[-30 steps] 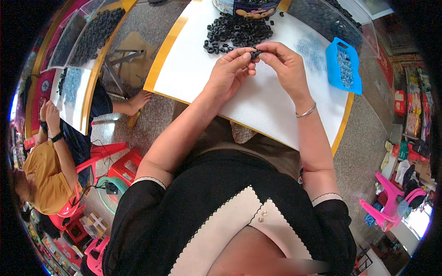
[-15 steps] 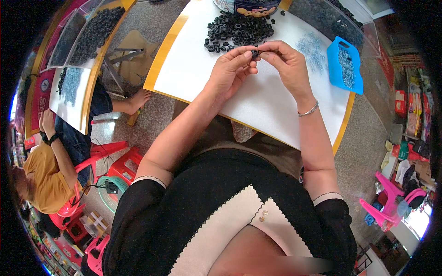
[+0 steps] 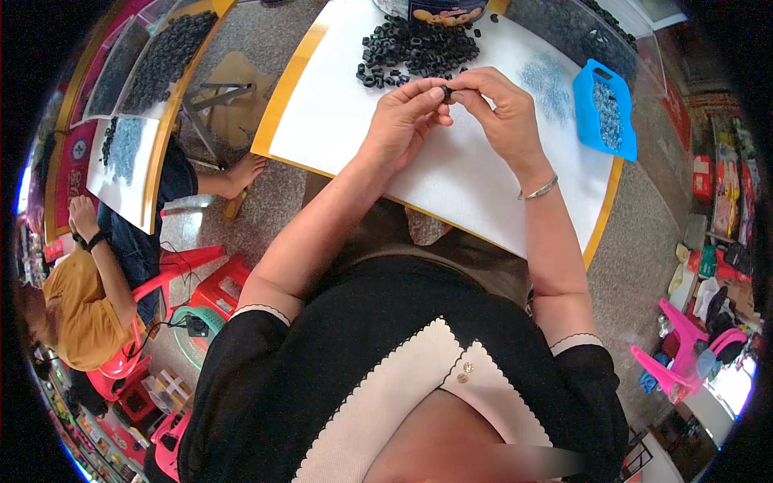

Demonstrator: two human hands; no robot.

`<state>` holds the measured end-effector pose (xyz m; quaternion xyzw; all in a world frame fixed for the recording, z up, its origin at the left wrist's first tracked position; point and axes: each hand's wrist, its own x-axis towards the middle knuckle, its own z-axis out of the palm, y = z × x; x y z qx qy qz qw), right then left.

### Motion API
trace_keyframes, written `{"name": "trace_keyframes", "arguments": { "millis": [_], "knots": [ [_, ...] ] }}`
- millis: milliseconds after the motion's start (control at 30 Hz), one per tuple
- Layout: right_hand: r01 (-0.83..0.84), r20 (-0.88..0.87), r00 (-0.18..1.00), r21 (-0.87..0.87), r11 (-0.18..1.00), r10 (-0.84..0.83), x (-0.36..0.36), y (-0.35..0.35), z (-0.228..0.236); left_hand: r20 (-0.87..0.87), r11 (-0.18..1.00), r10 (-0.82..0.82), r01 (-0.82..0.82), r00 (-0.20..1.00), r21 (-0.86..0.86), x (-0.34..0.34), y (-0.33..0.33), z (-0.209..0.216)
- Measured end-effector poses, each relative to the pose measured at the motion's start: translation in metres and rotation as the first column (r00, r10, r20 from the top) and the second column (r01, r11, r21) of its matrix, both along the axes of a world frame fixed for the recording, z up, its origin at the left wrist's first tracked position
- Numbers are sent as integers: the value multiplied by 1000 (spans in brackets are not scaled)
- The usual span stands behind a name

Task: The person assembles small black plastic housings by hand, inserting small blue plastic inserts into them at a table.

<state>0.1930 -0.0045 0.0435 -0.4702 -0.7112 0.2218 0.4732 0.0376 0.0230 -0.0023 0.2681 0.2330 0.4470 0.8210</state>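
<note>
Over the white tabletop (image 3: 338, 113), my left hand (image 3: 405, 119) pinches a small black ring-shaped plastic part (image 3: 448, 92) between thumb and forefinger, its other fingers curled below. My right hand (image 3: 506, 113) meets it from the right, thumb and forefinger closed together against the part's right side. Whether a separate small piece sits between those right fingertips is too small to see. Just beyond both hands lies a heap of similar black parts (image 3: 419, 50). Small clear bluish pieces (image 3: 547, 84) are scattered to the right of the heap.
A blue plastic scoop-like tray (image 3: 587, 121) with clear pieces stands at the table's right edge. A printed tub (image 3: 435, 10) is behind the heap, beside a transparent bin (image 3: 576, 36) of black parts. At left another person (image 3: 88, 310) sits at a similar table (image 3: 121, 197).
My right fingertips have come in closer against the black part, and the right wrist has turned slightly. My left hand has barely moved.
</note>
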Motion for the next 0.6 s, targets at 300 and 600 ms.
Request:
{"name": "trace_keyframes", "arguments": {
  "millis": [300, 600],
  "knots": [
    [-35, 211, 977, 199, 979, -7, 1, 3, -4, -2, 999, 15, -14, 1000, 46, 1, 1, -5],
    [-65, 238, 971, 210, 976, 13, 2, 5, -4, -44, 999, 7, -6, 999, 32, 1, -1, -1]
  ]
}}
